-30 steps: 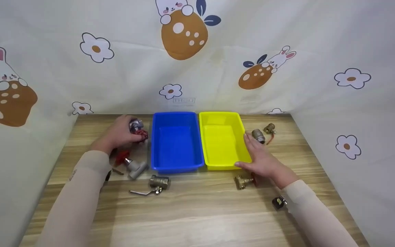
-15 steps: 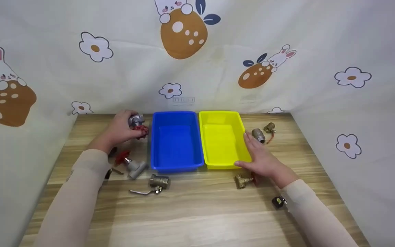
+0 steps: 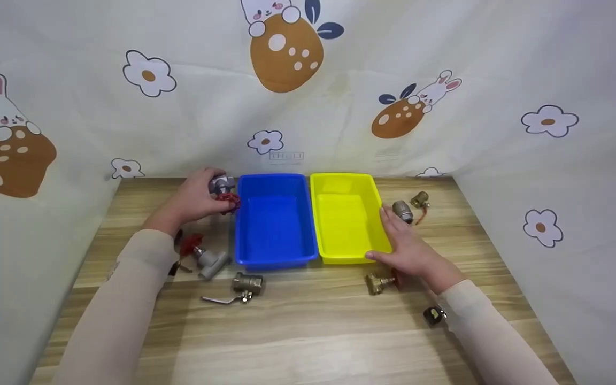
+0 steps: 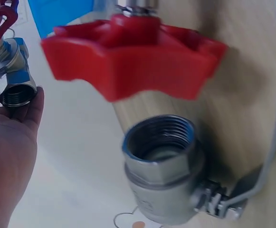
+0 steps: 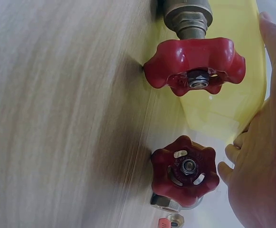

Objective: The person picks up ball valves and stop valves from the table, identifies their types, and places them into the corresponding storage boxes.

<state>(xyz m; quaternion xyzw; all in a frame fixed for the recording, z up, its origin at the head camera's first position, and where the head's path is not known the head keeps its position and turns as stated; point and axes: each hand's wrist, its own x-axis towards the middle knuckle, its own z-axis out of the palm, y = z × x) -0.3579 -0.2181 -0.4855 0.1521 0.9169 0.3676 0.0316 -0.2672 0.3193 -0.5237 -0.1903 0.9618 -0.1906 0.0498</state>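
My left hand (image 3: 195,198) holds a metal gate valve (image 3: 221,184) with a dark red handwheel, at the left rim of the blue bin (image 3: 276,263). The left wrist view shows the threaded mouth of this gate valve (image 4: 18,95) against the fingers. With fingers spread, my right hand (image 3: 412,248) rests against the right side of the yellow bin (image 3: 348,260). Just below that hand lies a brass valve (image 3: 376,284) with a red handwheel, and beyond its fingertips stands another metal valve (image 3: 402,212).
Left of the blue bin lies a grey valve with a red handwheel (image 3: 212,263). A lever ball valve (image 3: 248,283) lies in front of it. Partly behind the left sleeve are further small parts. A small brass valve (image 3: 420,199) and a black-handled piece (image 3: 433,315) lie on the right.
My left hand has lifted the gate valve slightly and shifted it right, up to the blue bin's rim. The right hand has stayed in place.
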